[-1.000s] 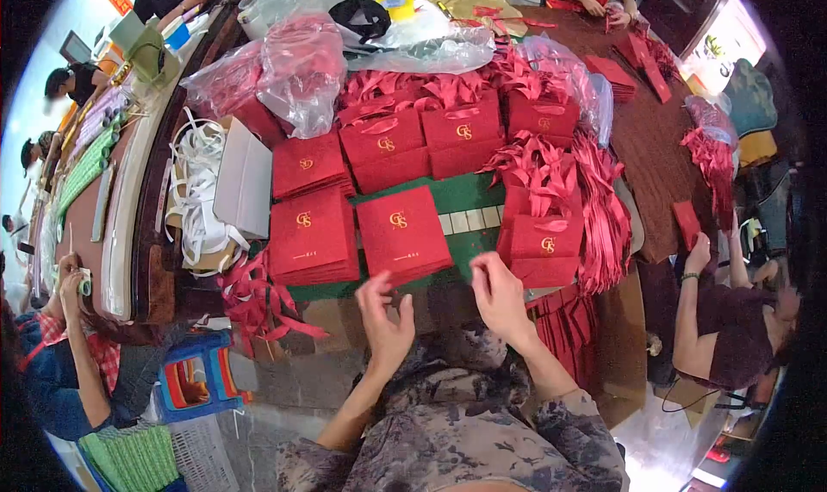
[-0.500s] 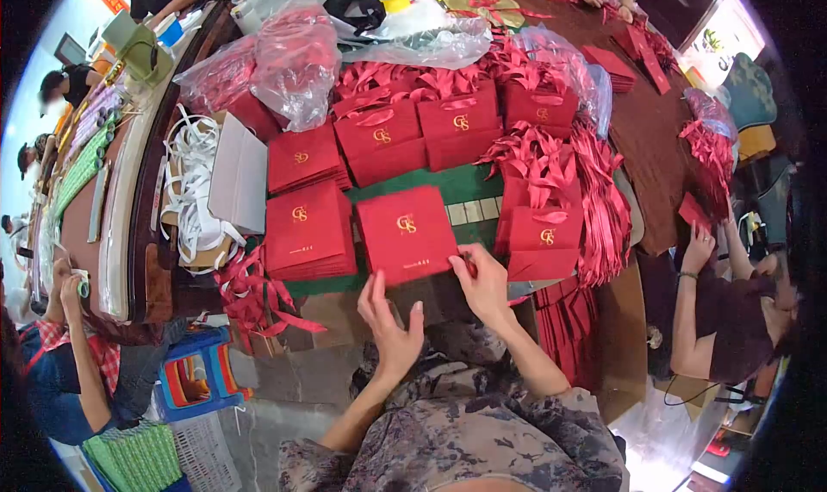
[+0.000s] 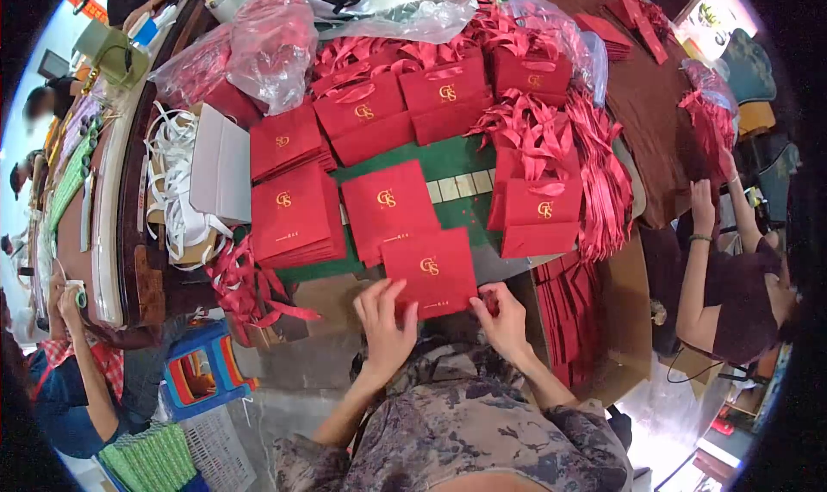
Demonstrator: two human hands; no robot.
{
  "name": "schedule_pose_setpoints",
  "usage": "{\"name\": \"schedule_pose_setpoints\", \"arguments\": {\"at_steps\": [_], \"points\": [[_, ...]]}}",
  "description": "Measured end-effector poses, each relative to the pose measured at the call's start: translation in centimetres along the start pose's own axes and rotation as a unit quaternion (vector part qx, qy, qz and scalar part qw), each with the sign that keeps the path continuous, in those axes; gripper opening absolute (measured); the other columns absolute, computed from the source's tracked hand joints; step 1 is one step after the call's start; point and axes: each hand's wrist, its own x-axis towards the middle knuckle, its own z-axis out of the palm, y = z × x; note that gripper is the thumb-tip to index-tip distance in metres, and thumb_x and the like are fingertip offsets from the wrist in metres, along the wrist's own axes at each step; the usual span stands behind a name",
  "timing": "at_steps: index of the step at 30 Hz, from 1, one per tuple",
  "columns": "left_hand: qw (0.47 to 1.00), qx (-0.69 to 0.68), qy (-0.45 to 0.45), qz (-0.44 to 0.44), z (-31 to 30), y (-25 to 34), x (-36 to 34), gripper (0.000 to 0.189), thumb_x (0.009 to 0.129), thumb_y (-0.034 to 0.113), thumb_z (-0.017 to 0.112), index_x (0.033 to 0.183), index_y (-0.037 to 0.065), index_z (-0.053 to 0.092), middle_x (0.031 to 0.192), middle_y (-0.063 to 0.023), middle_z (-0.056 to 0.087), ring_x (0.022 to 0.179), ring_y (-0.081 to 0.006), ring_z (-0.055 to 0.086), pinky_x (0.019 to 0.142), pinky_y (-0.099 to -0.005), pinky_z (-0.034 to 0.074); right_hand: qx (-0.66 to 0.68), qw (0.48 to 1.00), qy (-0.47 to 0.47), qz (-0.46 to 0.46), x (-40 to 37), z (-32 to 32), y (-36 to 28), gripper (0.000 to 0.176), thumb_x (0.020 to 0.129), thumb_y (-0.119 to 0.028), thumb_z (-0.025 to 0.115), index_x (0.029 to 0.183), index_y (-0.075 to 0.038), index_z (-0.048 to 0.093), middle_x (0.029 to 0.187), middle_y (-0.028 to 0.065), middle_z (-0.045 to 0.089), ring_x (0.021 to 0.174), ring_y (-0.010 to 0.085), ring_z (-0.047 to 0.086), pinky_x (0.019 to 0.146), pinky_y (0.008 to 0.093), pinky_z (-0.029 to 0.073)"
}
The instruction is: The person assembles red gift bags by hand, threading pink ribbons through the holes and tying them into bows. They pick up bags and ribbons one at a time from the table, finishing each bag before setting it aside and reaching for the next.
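Note:
A flat red paper bag (image 3: 431, 272) with a gold logo is held up close in front of me. My left hand (image 3: 381, 324) grips its lower left edge, fingers and thumb closed on it. At its lower right corner, my right hand (image 3: 504, 326) pinches the edge. Just behind, partly covered by the held bag, another flat red bag (image 3: 388, 203) lies on the green mat (image 3: 370, 160). To its left sits a stack of flat red bags (image 3: 297, 221). Red bags with ribbon handles (image 3: 543, 208) stand to the right.
A box of white ribbons (image 3: 215, 169) stands at left, with red ribbons (image 3: 245, 289) hanging below it. Plastic-wrapped bundles (image 3: 271, 52) lie at the back. A cardboard box (image 3: 624, 320) of red bags is low right. Co-workers sit on both sides; one arm (image 3: 702, 259) shows right.
Both hands have drawn the red paper bag toward me and slightly right, uncovering another flat bag behind it. The whole view has shifted a little.

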Motion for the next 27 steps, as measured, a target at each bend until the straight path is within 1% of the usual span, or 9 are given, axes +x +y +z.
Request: {"name": "schedule_pose_setpoints", "arguments": {"at_steps": [4,5,9,13,17,19,22,24,27], "points": [[0.999,0.024,-0.008,0.042,1.4,0.8,5.4,0.055,0.081,0.014,0.077,0.132,0.005,0.057,0.129,-0.0172,0.052,0.118,-0.038,0.046,0.101,-0.0486,0.038,0.004,0.998,0.017,-0.054,1.1,-1.3,-1.6,0.016,0.099,-0.007,0.059,0.114,0.001,0.061,0.081,0.0124,0.059,0.065,0.0169,0.058,0.062,0.0331,0.049],[0.997,0.051,-0.033,0.045,2.0,0.9,6.3,0.059,0.081,0.017,0.078,0.134,0.005,0.056,0.13,-0.0172,0.052,0.119,-0.0379,0.046,0.102,-0.0493,0.038,-0.025,0.998,0.0,-0.063,1.6,-1.8,-2.4,0.019,0.1,-0.003,0.053,0.117,0.001,0.06,0.09,0.0161,0.063,0.071,0.0243,0.064,0.067,0.0369,0.052],[0.989,0.105,-0.092,0.058,3.7,0.5,7.0,0.065,0.079,0.026,0.08,0.135,0.005,0.056,0.13,-0.0156,0.052,0.119,-0.0367,0.045,0.1,-0.0495,0.037,-0.039,0.991,0.001,-0.128,3.6,-1.7,-3.8,0.022,0.094,-0.002,0.061,0.116,-0.002,0.061,0.1,0.0197,0.065,0.086,0.0342,0.069,0.072,0.0412,0.053],[0.989,0.109,-0.075,0.066,3.4,0.9,6.7,0.06,0.075,0.026,0.082,0.127,0.006,0.059,0.125,-0.0132,0.054,0.116,-0.0353,0.047,0.096,-0.0488,0.037,0.005,0.996,0.003,-0.092,4.4,-0.3,-2.8,0.019,0.091,-0.003,0.066,0.11,-0.003,0.062,0.097,0.0183,0.065,0.083,0.0329,0.068,0.07,0.0394,0.053],[0.989,0.103,-0.097,0.043,2.4,1.9,6.3,0.052,0.077,0.023,0.081,0.121,0.006,0.06,0.122,-0.0131,0.055,0.112,-0.0345,0.049,0.095,-0.0484,0.037,-0.031,0.993,-0.001,-0.117,5.0,-0.2,-3.5,0.013,0.09,-0.004,0.069,0.1,-0.001,0.063,0.09,0.0151,0.064,0.075,0.0284,0.066,0.066,0.0359,0.052],[0.991,0.082,-0.093,0.051,2.3,1.8,6.3,0.052,0.071,0.022,0.086,0.115,0.011,0.061,0.108,-0.0074,0.06,0.106,-0.0304,0.052,0.091,-0.0454,0.037,-0.04,0.991,0.011,-0.131,5.0,-0.2,-3.9,0.011,0.09,-0.003,0.069,0.099,-0.001,0.063,0.087,0.0142,0.064,0.072,0.0268,0.065,0.064,0.0349,0.051],[0.992,0.031,-0.115,0.039,2.2,1.8,6.2,0.047,0.072,0.02,0.085,0.113,0.011,0.063,0.095,-0.0062,0.064,0.1,-0.0287,0.056,0.09,-0.0431,0.036,0.018,0.997,-0.017,-0.074,4.9,0.0,-4.4,0.012,0.089,-0.005,0.069,0.099,-0.001,0.062,0.09,0.0153,0.063,0.082,0.035,0.065,0.07,0.0409,0.051],[0.992,0.008,-0.12,0.044,2.0,1.9,6.6,0.041,0.074,0.018,0.083,0.11,0.01,0.065,0.091,-0.008,0.066,0.094,-0.029,0.056,0.088,-0.0424,0.036,0.008,0.993,0.027,-0.119,5.1,0.2,-4.4,0.01,0.088,-0.004,0.071,0.096,-0.001,0.065,0.087,0.0132,0.064,0.072,0.0248,0.064,0.062,0.0336,0.05],[0.991,-0.026,-0.128,0.039,1.9,2.0,6.7,0.034,0.077,0.016,0.081,0.107,0.01,0.068,0.085,-0.0096,0.067,0.088,-0.0289,0.058,0.087,-0.0412,0.037,0.023,0.995,0.025,-0.094,5.0,0.1,-4.8,0.01,0.088,-0.004,0.071,0.096,-0.001,0.067,0.086,0.0129,0.064,0.072,0.024,0.063,0.062,0.0327,0.05]]}}
